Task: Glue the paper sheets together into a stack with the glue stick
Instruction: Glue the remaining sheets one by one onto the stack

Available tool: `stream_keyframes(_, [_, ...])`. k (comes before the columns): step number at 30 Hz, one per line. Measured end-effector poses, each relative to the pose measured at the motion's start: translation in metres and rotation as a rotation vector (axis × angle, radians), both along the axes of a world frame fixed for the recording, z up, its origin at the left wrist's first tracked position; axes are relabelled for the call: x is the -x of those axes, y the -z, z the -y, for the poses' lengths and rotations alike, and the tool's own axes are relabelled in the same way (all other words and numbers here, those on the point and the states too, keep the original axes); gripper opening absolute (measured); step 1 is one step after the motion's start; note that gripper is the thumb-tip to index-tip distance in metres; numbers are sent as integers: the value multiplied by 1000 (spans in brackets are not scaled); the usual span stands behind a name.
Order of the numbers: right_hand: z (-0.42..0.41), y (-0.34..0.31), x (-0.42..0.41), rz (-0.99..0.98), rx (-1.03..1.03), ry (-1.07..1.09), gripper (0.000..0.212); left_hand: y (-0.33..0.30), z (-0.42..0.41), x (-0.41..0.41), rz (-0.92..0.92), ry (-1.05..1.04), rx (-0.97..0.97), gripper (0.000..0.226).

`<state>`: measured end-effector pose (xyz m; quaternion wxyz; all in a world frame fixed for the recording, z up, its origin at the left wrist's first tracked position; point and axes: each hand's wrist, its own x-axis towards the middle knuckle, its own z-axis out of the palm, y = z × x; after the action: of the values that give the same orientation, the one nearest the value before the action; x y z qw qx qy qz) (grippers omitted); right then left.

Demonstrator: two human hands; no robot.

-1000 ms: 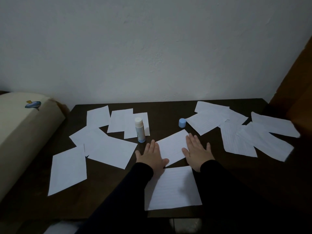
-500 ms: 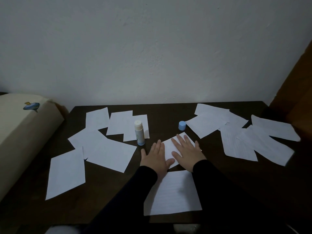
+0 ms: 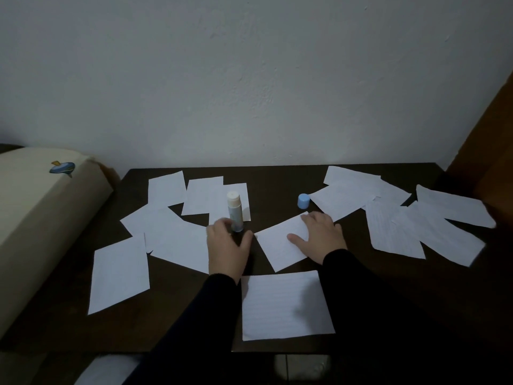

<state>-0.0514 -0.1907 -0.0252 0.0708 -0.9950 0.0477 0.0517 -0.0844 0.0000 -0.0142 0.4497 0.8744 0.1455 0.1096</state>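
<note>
White sheets lie scattered unglued on the counter: left hand curls round the uncapped glue stick, right hand presses flat, fingers extended, on the middle sheet — early days.

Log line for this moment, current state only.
left hand closing round upright glue stick | right hand flat on sheet | cap off

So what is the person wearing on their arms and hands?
Both arms are in long black sleeves that end at the wrists. The left hand and right hand are bare: no gloves, and no rings or watch that I can see.
</note>
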Motion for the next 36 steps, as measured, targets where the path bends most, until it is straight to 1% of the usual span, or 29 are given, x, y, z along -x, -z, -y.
stream_keyframes(1, [-1,-1,-3,-18,3,-25,76,-2,-1,-5,-18,-38,55,53])
stream_keyframes(3, [0,-2,-9,-95,-7,-25,84,-5,-3,-16,-15,-22,139,68])
stream_keyframes(5, [2,-2,-11,-122,-26,1,88,-7,-7,-28,-26,33,191,70])
stream_keyframes(7, [4,-4,-9,-115,-20,2,88,-8,-13,-38,-59,66,185,61])
stream_keyframes(10, [6,-6,-6,-106,-33,-5,87,-13,-16,-35,-71,159,113,47])
stream_keyframes(12, [5,-8,-3,-72,-52,-4,85,-15,-16,-21,-67,204,167,41])
stream_keyframes(14, [3,-8,0,-39,-105,10,80,-14,-19,-3,-128,253,192,36])
stream_keyframes(16, [0,-9,4,-2,-185,39,71,-9,-27,15,-198,336,128,31])
stream_keyframes(17, [-1,-11,6,29,-226,55,67,-6,-31,22,-219,379,91,33])
stream_keyframes(18, [-1,-12,9,66,-268,72,62,-4,-36,27,-237,414,71,39])
stream_keyframes(20, [-1,-18,14,138,-369,108,53,1,-45,34,-291,477,21,65])
stream_keyframes(22, [-1,-27,20,185,-466,143,49,5,-49,36,-348,521,-164,91])
stream_keyframes(23, [0,-31,24,206,-511,158,48,7,-49,36,-355,520,-250,98])
stream_keyframes(24, [1,-35,27,227,-562,175,47,8,-48,37,-348,502,-290,101])
stream_keyframes(25, [2,-39,30,246,-622,191,47,8,-46,37,-325,475,-286,100])
stream_keyframes(27, [5,-44,38,286,-737,208,46,7,-42,37,-279,420,-245,95])
stream_keyframes(29, [9,-50,47,298,-833,206,45,5,-39,35,-263,385,-246,91])
stream_keyframes(31, [12,-55,56,234,-897,184,45,5,-38,34,-250,349,-251,89])
stream_keyframes(33, [15,-57,63,100,-934,149,45,7,-37,32,-219,311,-243,88])
stream_keyframes(36, [15,-55,71,-103,-912,121,46,11,-36,29,-207,268,-215,85])
